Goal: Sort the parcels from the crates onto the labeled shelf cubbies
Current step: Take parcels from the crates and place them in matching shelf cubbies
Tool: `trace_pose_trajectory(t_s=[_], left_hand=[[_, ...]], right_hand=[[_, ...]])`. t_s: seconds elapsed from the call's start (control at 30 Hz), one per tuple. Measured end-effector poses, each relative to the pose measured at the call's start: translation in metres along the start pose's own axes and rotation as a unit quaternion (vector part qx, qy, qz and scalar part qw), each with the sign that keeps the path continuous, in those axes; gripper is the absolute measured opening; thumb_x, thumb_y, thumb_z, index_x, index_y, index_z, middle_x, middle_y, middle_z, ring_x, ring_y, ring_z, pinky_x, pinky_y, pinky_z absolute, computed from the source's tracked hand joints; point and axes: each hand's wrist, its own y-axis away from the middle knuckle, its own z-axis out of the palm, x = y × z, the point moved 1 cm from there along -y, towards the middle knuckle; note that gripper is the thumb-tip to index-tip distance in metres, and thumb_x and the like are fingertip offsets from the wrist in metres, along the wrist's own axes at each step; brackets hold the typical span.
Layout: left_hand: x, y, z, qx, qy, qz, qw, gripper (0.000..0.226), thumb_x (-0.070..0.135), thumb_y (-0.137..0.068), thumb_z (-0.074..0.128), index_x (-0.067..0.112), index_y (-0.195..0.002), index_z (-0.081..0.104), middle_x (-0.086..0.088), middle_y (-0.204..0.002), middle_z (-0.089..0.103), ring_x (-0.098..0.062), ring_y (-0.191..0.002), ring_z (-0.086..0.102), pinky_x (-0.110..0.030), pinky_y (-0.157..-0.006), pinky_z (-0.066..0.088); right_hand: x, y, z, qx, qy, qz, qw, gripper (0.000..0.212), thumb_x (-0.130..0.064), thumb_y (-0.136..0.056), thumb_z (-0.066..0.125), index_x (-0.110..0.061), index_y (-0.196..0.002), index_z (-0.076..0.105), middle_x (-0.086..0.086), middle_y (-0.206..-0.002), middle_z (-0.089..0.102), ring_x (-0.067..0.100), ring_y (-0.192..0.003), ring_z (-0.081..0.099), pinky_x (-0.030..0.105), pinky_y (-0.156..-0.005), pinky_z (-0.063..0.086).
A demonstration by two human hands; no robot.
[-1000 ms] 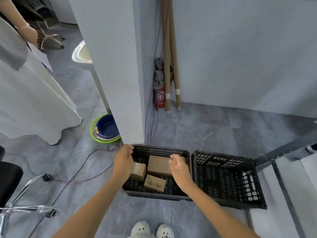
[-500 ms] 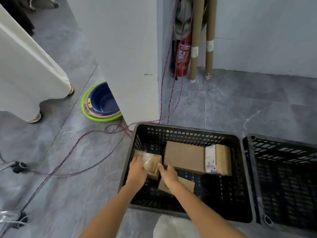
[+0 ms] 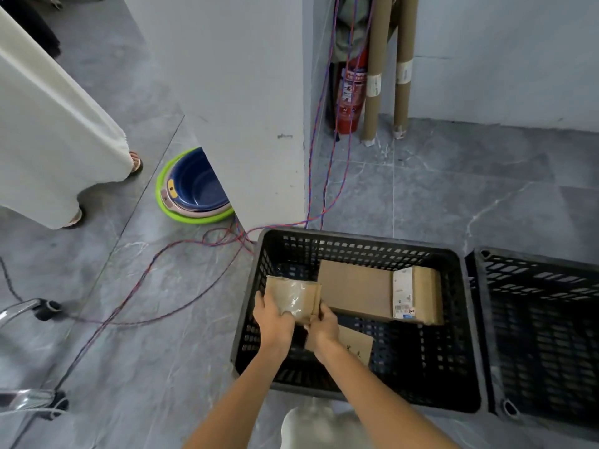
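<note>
Both hands, left [image 3: 274, 322] and right [image 3: 322, 325], grip a small taped parcel [image 3: 293, 298] inside the black crate [image 3: 356, 246]; lifting it clear likely comes next.

The crate [image 3: 356, 251] I reach into is black with a slotted grid, and so is the second crate [image 3: 534, 280]. The parcel [image 3: 291, 296] I hold is brown under glossy clear tape; the bigger box [image 3: 353, 290] is plain brown with a white label [image 3: 403, 293]. The floor [image 3: 437, 189] is grey with white veins, the cables [image 3: 309, 196] twisted red and blue, the basin [image 3: 194, 186] dark blue over a lime-green rim, the extinguisher [image 3: 348, 105] red.
</note>
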Motion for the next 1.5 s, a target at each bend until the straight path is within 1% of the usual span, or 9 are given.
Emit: trace_pose_trajectory(t_s=[0.17,0.3,0.4,0.5,0.67,0.83,1.17,1.3,1.5], left_hand=[[0.086,0.073,-0.042,-0.004,0.083,-0.033,0.996,0.033,-0.007,-0.082,0.046,0.013,-0.106,0.058,-0.005,-0.105,0.058,-0.019,-0.094,0.054,-0.029,-0.081,0.048],[0.162,0.138,-0.086,-0.063,0.106,-0.062,0.99,0.031,-0.003,-0.091,0.04,0.014,-0.104,0.063,-0.018,-0.103,0.063,-0.029,-0.088,0.06,-0.042,-0.078,0.054],[0.243,0.197,-0.121,-0.112,0.175,-0.092,0.974,0.023,-0.002,-0.094,0.042,0.012,-0.089,0.06,-0.009,-0.076,0.06,-0.018,-0.064,0.052,-0.026,-0.054,0.042],[0.334,0.253,-0.145,-0.173,0.162,-0.078,0.968,0.004,0.014,-0.095,0.053,0.011,-0.096,0.055,-0.006,-0.087,0.056,-0.017,-0.073,0.054,-0.022,-0.058,0.045],[0.478,0.323,-0.173,-0.284,0.105,-0.042,0.952,0.088,0.065,-0.066,0.065,0.015,-0.134,0.039,-0.009,-0.133,0.048,-0.026,-0.116,0.05,-0.038,-0.082,0.05],[0.601,0.402,-0.193,-0.373,0.209,0.014,0.904,0.131,0.06,-0.03,0.087,0.018,-0.142,0.033,-0.016,-0.15,0.031,-0.038,-0.127,0.045,-0.053,-0.08,0.054],[0.707,0.529,-0.195,-0.526,0.284,0.063,0.799,0.078,0.062,-0.062,0.071,0.016,-0.124,0.058,-0.018,-0.122,0.061,-0.037,-0.11,0.059,-0.053,-0.08,0.053],[0.717,0.564,-0.204,-0.551,0.282,0.103,0.779,0.042,0.044,-0.08,0.067,0.015,-0.11,0.064,-0.009,-0.091,0.073,-0.026,-0.087,0.068,-0.046,-0.082,0.053],[0.703,0.605,-0.199,-0.501,0.146,0.351,0.778,0.094,0.039,-0.068,0.081,0.031,-0.138,0.019,0.001,-0.135,0.05,-0.02,-0.114,0.057,-0.047,-0.09,0.052]], right_hand=[[-0.079,0.111,-0.053,0.027,0.028,-0.056,0.998,0.035,0.005,-0.095,0.041,-0.021,-0.107,0.062,-0.006,-0.093,0.061,0.018,-0.097,0.059,0.04,-0.097,0.05],[-0.155,0.214,-0.106,0.009,0.033,-0.089,0.995,0.036,0.005,-0.096,0.039,-0.011,-0.121,0.059,0.002,-0.103,0.062,0.02,-0.103,0.06,0.036,-0.096,0.05],[-0.23,0.3,-0.152,0.001,0.006,-0.117,0.993,0.033,0.007,-0.096,0.038,-0.011,-0.114,0.061,0.006,-0.105,0.063,0.018,-0.098,0.061,0.031,-0.089,0.053],[-0.306,0.378,-0.194,0.0,-0.001,-0.165,0.986,0.033,0.008,-0.096,0.039,-0.006,-0.116,0.061,0.01,-0.107,0.063,0.022,-0.101,0.06,0.039,-0.095,0.05],[-0.434,0.497,-0.252,0.041,-0.043,-0.265,0.962,0.035,0.006,-0.098,0.034,-0.009,-0.12,0.057,0.006,-0.109,0.063,0.017,-0.099,0.06,0.03,-0.088,0.052],[-0.52,0.591,-0.303,0.061,-0.101,-0.351,0.929,0.038,0.009,-0.097,0.033,-0.008,-0.121,0.056,0.008,-0.11,0.062,0.017,-0.097,0.061,0.024,-0.082,0.054],[-0.548,0.724,-0.354,0.117,-0.121,-0.51,0.844,0.042,0.007,-0.097,0.033,-0.021,-0.121,0.053,0.001,-0.112,0.063,0.019,-0.102,0.062,0.024,-0.084,0.055],[-0.534,0.765,-0.375,0.152,-0.058,-0.491,0.856,0.042,0.0,-0.091,0.049,-0.033,-0.117,0.053,-0.007,-0.118,0.06,0.013,-0.109,0.058,0.034,-0.094,0.045],[-0.516,0.826,-0.376,0.229,0.044,-0.474,0.849,0.064,-0.066,-0.081,0.047,-0.042,-0.14,0.034,-0.011,-0.144,0.034,0.01,-0.131,0.036,0.035,-0.107,0.033]])
